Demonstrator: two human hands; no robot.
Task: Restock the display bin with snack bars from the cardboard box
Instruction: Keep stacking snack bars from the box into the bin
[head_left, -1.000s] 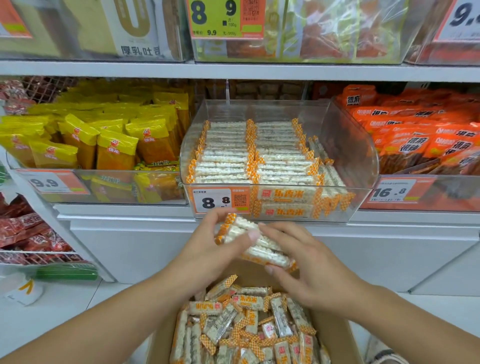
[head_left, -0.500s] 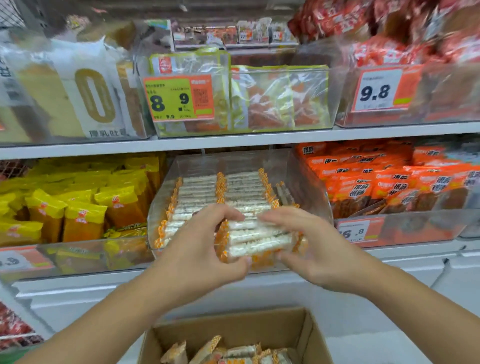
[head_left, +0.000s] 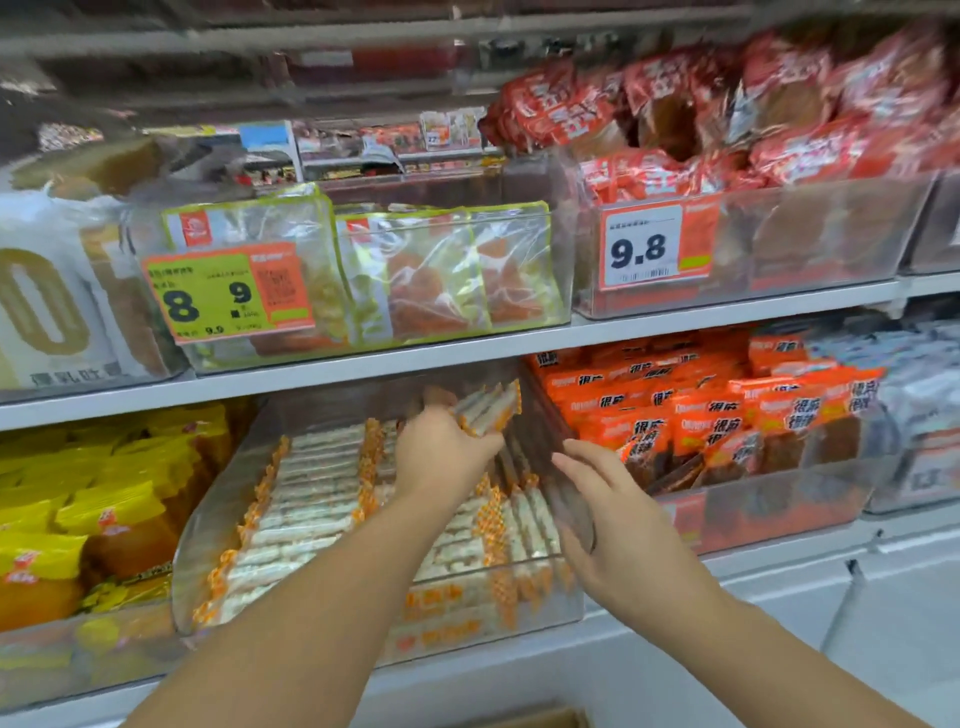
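A clear plastic display bin (head_left: 205, 551) on the lower shelf holds rows of white snack bars with orange-checked ends (head_left: 317, 488). My left hand (head_left: 441, 454) reaches deep into the bin and grips a small stack of snack bars (head_left: 491, 408), held above the back right part. My right hand (head_left: 608, 519) hovers beside the bin's right wall with relaxed fingers and holds nothing. Only the top edge of the cardboard box (head_left: 545, 719) shows at the bottom of the view.
Yellow snack packs (head_left: 104, 514) fill the bin to the left, orange packs (head_left: 701, 415) the bin to the right. The shelf above (head_left: 467, 353) carries clear bags with an 8.9 price tag (head_left: 228, 291) and red packs with a 9.8 tag (head_left: 644, 249).
The stack of bars went from both hands in front of the bin into my left hand alone, deep over the bin. My right hand let go. The view tilted up.
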